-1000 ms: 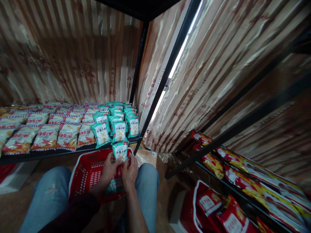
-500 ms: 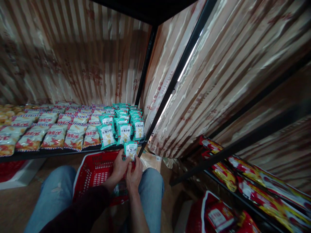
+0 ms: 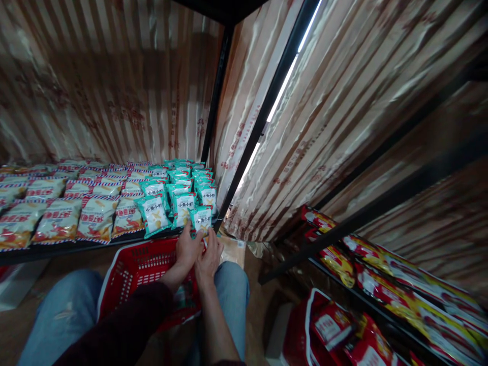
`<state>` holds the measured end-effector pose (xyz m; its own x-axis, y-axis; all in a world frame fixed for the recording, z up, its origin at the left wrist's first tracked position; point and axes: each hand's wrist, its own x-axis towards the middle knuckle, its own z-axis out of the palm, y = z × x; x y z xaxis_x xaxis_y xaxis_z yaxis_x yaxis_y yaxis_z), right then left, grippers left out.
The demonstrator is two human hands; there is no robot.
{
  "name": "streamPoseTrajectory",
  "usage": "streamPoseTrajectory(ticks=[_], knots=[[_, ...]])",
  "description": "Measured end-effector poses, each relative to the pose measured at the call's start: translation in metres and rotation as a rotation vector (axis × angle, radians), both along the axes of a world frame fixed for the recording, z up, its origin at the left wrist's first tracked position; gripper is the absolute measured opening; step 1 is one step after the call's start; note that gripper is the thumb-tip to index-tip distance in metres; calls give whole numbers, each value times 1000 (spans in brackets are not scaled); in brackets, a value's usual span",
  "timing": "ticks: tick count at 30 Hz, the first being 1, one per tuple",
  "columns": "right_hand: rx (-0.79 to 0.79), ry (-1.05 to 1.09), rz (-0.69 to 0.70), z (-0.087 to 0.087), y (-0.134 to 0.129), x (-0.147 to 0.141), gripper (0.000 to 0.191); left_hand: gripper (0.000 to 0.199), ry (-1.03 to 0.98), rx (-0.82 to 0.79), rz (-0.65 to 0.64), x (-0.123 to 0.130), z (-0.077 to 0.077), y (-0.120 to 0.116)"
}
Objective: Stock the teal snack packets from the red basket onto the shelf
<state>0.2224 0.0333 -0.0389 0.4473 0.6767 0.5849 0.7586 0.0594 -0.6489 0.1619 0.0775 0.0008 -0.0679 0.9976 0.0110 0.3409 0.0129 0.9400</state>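
Note:
Between my two hands is a small green-and-white snack bag (image 3: 202,218), its printed face toward me, at the front edge of the shelf. My left hand (image 3: 187,248) grips its lower left side, and my right hand (image 3: 209,254) grips its lower right corner. Just behind it stand rows of matching green snack bags (image 3: 184,206), leaning back on one another. Below my hands, a red plastic basket (image 3: 125,264) sits between my knees; a few green bags (image 3: 185,299) show in it, partly hidden by my forearms.
Left of the green bags, white-and-orange snack bags (image 3: 95,218) fill the shelf. A black post (image 3: 247,147) rises at its right corner, before a striped curtain (image 3: 305,137). At right are a rack of red-and-yellow packets (image 3: 392,290) and another red basket (image 3: 295,330) with red packets.
Both hands have pushed the held bag forward and up, from in front of the shelf edge to against the front row of green bags. The view has shifted slightly right.

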Motion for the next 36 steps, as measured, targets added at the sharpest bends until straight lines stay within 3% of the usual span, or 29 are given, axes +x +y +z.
streamPoseTrajectory(ticks=[9,19,28,36], knots=[[25,48,42,-5,18,6,51,45,201,82,6,14,20,13],[27,47,180,-3,21,6,54,57,363,239,7,25,29,30],[-5,92,126,-11,34,15,56,62,482,247,-26,36,27,36],[0,-30,8,-13,40,21,53,68,496,249,-87,39,23,44]])
